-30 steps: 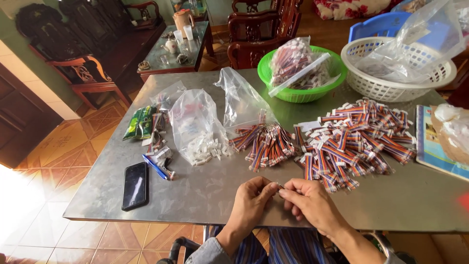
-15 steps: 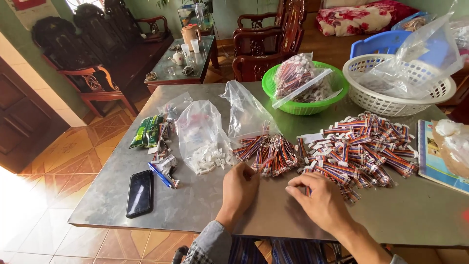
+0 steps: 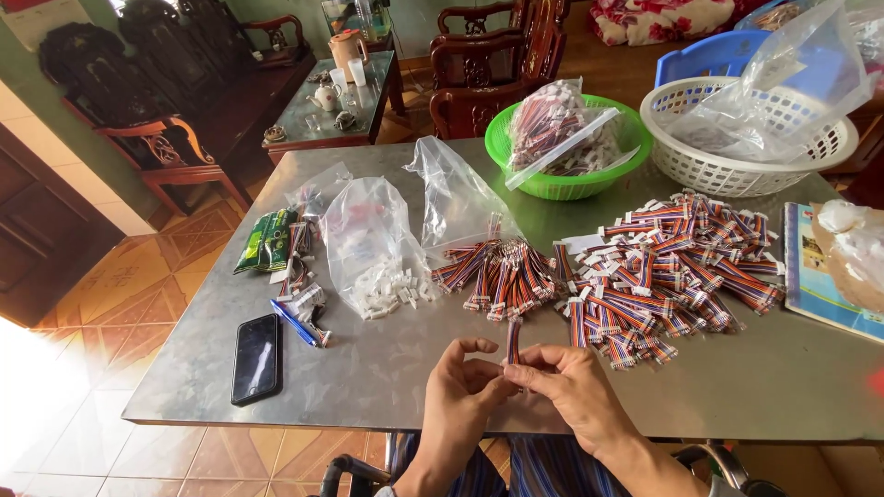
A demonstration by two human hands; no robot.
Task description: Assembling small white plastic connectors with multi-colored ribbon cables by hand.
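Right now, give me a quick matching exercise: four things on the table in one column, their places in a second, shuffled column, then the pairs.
Things:
1. phone
2. green bowl
3. white basket
4. single striped cable

Places:
A. pinched between the left hand and right hand
B. far right of the table, holding a clear bag
C. near left table edge, lying flat
D. far middle, holding a bag of cables

Pairs: 1-C, 2-D, 3-B, 4-A
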